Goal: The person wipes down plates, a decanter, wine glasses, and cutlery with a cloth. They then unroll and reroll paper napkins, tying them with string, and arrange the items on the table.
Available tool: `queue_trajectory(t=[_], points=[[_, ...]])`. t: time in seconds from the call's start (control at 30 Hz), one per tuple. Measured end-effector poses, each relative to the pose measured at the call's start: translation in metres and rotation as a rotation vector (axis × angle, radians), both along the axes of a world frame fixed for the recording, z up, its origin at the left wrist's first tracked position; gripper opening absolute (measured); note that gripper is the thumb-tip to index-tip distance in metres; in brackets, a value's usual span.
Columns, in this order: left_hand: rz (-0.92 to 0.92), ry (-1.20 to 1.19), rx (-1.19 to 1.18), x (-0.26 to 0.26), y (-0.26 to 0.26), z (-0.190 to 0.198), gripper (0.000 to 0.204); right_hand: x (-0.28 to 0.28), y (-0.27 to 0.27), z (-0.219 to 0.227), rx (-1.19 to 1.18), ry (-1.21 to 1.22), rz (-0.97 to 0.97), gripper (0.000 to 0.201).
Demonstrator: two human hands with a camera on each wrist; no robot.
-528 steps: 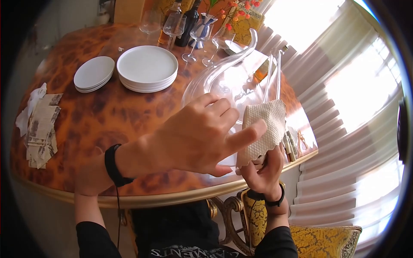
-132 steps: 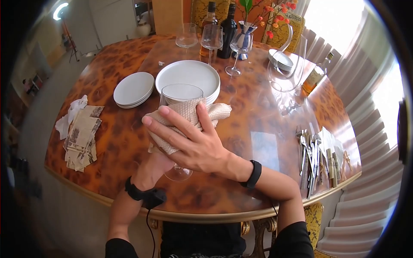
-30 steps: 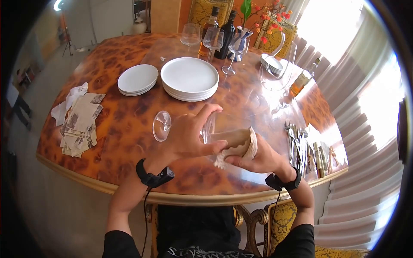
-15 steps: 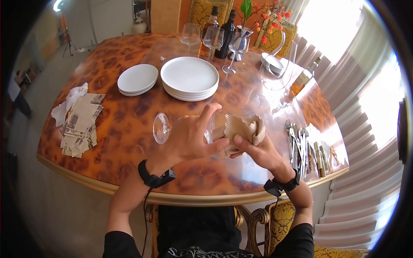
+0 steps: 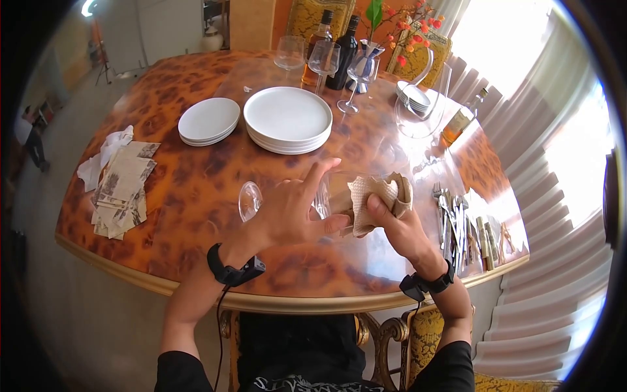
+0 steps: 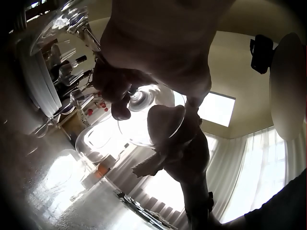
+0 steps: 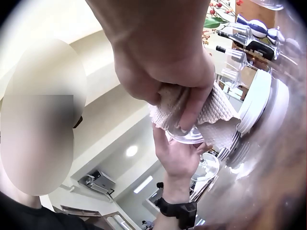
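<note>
A stemmed glass lies sideways between the hands, its round foot (image 5: 250, 201) to the left and its clear bowl (image 5: 336, 186) to the right. My left hand (image 5: 290, 212) holds the glass around the bowl's lower end, thumb and forefinger spread along it. At the rim end my right hand (image 5: 401, 228) pinches a beige textured cloth (image 5: 375, 199) against the glass, thumb outside. In the right wrist view the cloth (image 7: 218, 112) drapes over the rim, with fingers pressed into it. The left wrist view shows the round bowl (image 6: 136, 127) between both hands.
White plates (image 5: 287, 121) and smaller plates (image 5: 209, 121) are stacked beyond the hands. Behind them stand stemmed glasses (image 5: 323, 59), dark bottles and a flower vase. A curved glass decanter (image 5: 421, 108) and cutlery (image 5: 454, 222) are on the right, papers (image 5: 127, 186) on the left.
My right hand and the cloth have shifted slightly right, and the cloth is bunched differently at the glass rim. My left hand keeps its hold; the glass foot has turned a little and moved slightly right.
</note>
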State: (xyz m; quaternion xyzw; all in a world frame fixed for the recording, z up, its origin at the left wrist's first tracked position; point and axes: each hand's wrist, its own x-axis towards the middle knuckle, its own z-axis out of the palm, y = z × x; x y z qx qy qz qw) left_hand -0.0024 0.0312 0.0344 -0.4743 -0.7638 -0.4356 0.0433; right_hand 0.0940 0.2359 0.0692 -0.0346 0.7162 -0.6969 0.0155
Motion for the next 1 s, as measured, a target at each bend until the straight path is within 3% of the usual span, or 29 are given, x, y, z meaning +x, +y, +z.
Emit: queue_trajectory(t=[0.03,0.07,0.1,0.13,0.17,0.2,0.27,0.3,0.33,0.4,0.43,0.5,0.53,0.6,0.67,0.7,0.73,0.8,0.87,0.93,1.0], points=[[0.011,-0.007,0.005,0.001,-0.001,0.002,0.08,-0.004,0.002,-0.01,0.161,0.231,0.051,0.036],[0.023,-0.015,0.011,0.001,-0.001,0.002,0.076,-0.003,0.008,-0.012,0.161,0.23,0.051,0.036],[0.022,-0.016,0.012,-0.004,-0.001,-0.005,0.076,-0.003,0.012,-0.012,0.437,0.385,0.189,0.04],[-0.077,-0.239,0.045,-0.012,0.0,-0.01,0.073,-0.002,0.013,-0.009,0.714,0.539,0.328,0.045],[-0.177,-0.461,0.078,-0.016,0.001,-0.014,0.071,-0.009,0.019,-0.023,0.807,0.659,0.385,0.045],[-0.176,-0.462,0.08,-0.017,-0.001,-0.018,0.071,-0.009,0.022,-0.024,0.807,0.659,0.387,0.045],[-0.193,-1.004,-0.058,-0.006,-0.006,0.0,0.065,-0.009,0.022,-0.014,0.811,0.634,0.403,0.037],[-0.215,-1.068,-0.071,-0.006,-0.007,0.0,0.065,-0.01,0.024,-0.01,0.773,0.628,0.431,0.038],[-0.213,-1.066,-0.072,-0.006,-0.007,-0.001,0.065,-0.007,0.021,-0.008,0.773,0.63,0.43,0.038],[-0.274,-1.051,0.077,-0.009,-0.008,-0.003,0.072,-0.001,0.013,-0.009,0.446,0.277,0.145,0.035],[-0.273,-1.048,0.073,-0.008,-0.005,-0.004,0.072,-0.002,0.009,-0.012,0.363,0.316,0.097,0.03],[-0.144,-0.714,0.185,-0.004,0.004,-0.007,0.088,-0.006,0.003,-0.007,0.254,0.25,-0.017,0.027],[-0.145,-0.714,0.183,-0.003,0.004,-0.006,0.088,-0.008,0.0,-0.004,0.147,0.182,-0.126,0.026],[0.061,-0.112,-0.025,-0.002,0.003,-0.005,0.091,-0.013,-0.005,-0.004,0.077,0.148,-0.156,0.028],[0.079,-0.032,0.032,-0.004,0.006,-0.009,0.092,-0.012,-0.009,-0.002,0.062,0.177,-0.152,0.028],[0.098,0.049,0.091,-0.005,0.007,-0.011,0.094,-0.016,-0.005,-0.011,0.242,0.364,-0.125,0.026],[0.1,0.05,0.092,-0.006,0.005,-0.012,0.094,-0.014,-0.002,-0.01,0.243,0.365,-0.123,0.026],[-0.086,-0.296,0.238,-0.009,0.002,-0.014,0.085,-0.009,0.007,-0.005,0.358,0.287,0.09,0.028],[-0.111,-0.426,0.315,-0.011,0.005,-0.016,0.079,-0.008,0.011,-0.004,0.423,0.299,0.118,0.027],[-0.143,-0.555,0.386,-0.012,0.005,-0.013,0.074,-0.012,0.014,0.0,0.776,0.803,0.115,0.025],[-0.111,-0.755,0.15,-0.013,-0.002,-0.006,0.086,-0.016,0.017,-0.009,0.833,0.844,0.087,0.033]])
